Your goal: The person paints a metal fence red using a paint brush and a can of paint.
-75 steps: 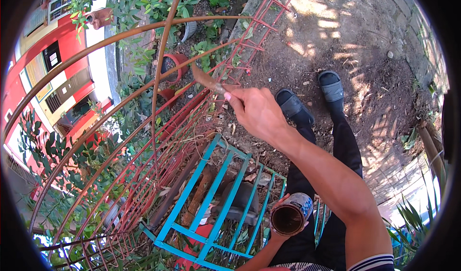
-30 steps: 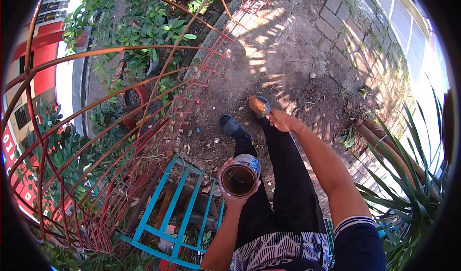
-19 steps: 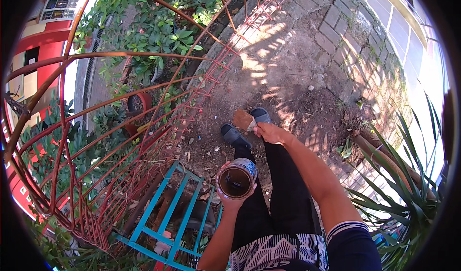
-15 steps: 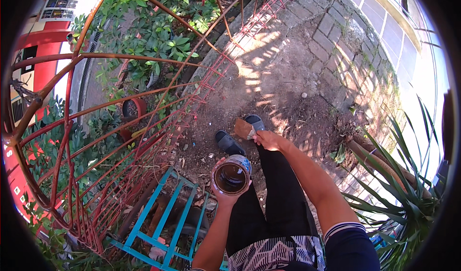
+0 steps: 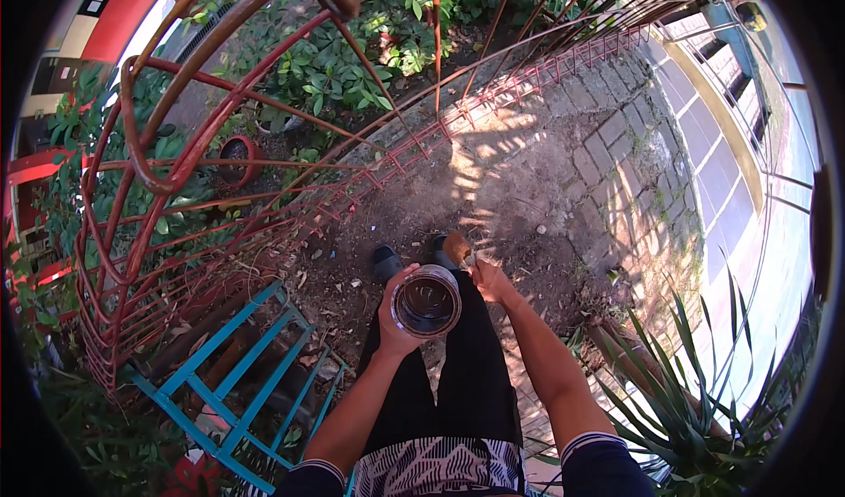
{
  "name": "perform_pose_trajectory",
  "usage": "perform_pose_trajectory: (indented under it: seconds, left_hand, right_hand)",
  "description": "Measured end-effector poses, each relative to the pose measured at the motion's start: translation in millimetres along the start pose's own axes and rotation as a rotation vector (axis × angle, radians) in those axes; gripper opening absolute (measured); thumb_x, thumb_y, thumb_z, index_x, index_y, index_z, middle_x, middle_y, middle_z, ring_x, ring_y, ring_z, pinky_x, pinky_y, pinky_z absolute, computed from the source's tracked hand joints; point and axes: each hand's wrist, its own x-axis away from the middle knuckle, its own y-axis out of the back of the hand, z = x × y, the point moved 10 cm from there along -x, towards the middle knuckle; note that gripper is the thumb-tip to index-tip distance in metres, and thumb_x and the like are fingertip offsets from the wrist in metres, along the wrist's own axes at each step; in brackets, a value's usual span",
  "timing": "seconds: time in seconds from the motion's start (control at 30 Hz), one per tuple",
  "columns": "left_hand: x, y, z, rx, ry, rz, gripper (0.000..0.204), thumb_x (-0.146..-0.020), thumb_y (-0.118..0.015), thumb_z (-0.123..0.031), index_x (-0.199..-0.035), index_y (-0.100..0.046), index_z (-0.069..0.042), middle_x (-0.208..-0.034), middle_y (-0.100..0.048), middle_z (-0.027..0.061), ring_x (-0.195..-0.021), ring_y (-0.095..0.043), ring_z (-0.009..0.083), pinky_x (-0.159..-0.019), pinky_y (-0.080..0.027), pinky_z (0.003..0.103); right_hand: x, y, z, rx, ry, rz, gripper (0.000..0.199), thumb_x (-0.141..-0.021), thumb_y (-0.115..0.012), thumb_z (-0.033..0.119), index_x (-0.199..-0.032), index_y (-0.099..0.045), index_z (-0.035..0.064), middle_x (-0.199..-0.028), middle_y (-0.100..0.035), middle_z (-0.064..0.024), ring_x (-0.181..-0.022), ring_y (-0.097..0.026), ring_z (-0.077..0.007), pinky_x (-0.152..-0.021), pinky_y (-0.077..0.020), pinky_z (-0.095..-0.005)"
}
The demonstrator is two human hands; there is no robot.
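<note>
My left hand is wrapped round the side of a round, open paint can, held in front of my legs. Dark, glossy brown liquid lies inside it, and its rim is smeared. Just right of the can, my right hand grips a paintbrush by its handle, mostly hidden in the fingers. The brush's wide, brown bristles point up and to the left, over my right shoe, apart from the can.
A rusty red metal fence curves along the left, with leafy plants and a red pot behind. A teal metal frame leans at lower left. A spiky plant stands at lower right. Bricks pave the far ground.
The view has shifted, with the fence nearer and larger. My right hand has come closer to the can, and the brush has turned so its bristles look narrower.
</note>
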Motion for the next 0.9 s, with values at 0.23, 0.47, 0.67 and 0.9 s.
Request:
perform_pose_trajectory:
  seconds: [0.23,0.47,0.67,0.9]
  left_hand:
    - [22.3,14.7,-10.5,-0.039,0.007,-0.058,0.107,-0.059,-0.103,-0.019,-0.149,-0.048,-0.004,-0.142,-0.061,0.0120,-0.130,-0.063,0.0230,-0.112,-0.049,0.037]
    - [25.0,17.9,-26.3,-0.078,0.021,-0.100,0.105,-0.056,-0.103,-0.017,-0.146,-0.050,-0.005,-0.137,-0.063,0.0115,-0.127,-0.064,0.0239,-0.109,-0.051,0.037]
    - [25.8,25.3,-34.7,-0.041,0.011,-0.168,0.103,-0.055,-0.103,-0.016,-0.144,-0.052,-0.005,-0.134,-0.065,0.0121,-0.126,-0.066,0.0252,-0.108,-0.051,0.037]
    - [39.4,37.6,-54.7,-0.034,0.040,-0.211,0.106,-0.053,-0.102,-0.014,-0.144,-0.050,-0.006,-0.136,-0.064,0.0121,-0.127,-0.065,0.0254,-0.109,-0.050,0.038]
  right_hand:
    - [13.6,24.0,30.3,-0.403,-0.169,-0.090,0.040,-0.110,-0.049,0.034,-0.097,-0.063,-0.0014,-0.074,-0.063,-0.0112,-0.054,-0.063,-0.0230,-0.050,-0.0527,-0.0389]
    - [15.1,32.4,14.6,-0.237,-0.087,-0.043,0.045,-0.111,-0.046,0.035,-0.103,-0.065,-0.0039,-0.070,-0.061,-0.0098,-0.049,-0.060,-0.0199,-0.043,-0.0523,-0.0349]
    - [27.8,50.1,25.8,-0.298,-0.145,-0.009,0.048,-0.112,-0.044,0.041,-0.094,-0.065,0.0018,-0.064,-0.054,-0.0027,-0.045,-0.050,-0.0121,-0.040,-0.0415,-0.0327]
    - [44.2,71.5,57.8,-0.423,-0.311,0.092,0.050,-0.109,-0.046,0.055,-0.098,-0.062,0.0081,-0.063,-0.047,0.0012,-0.045,-0.040,-0.0083,-0.039,-0.0287,-0.0260]
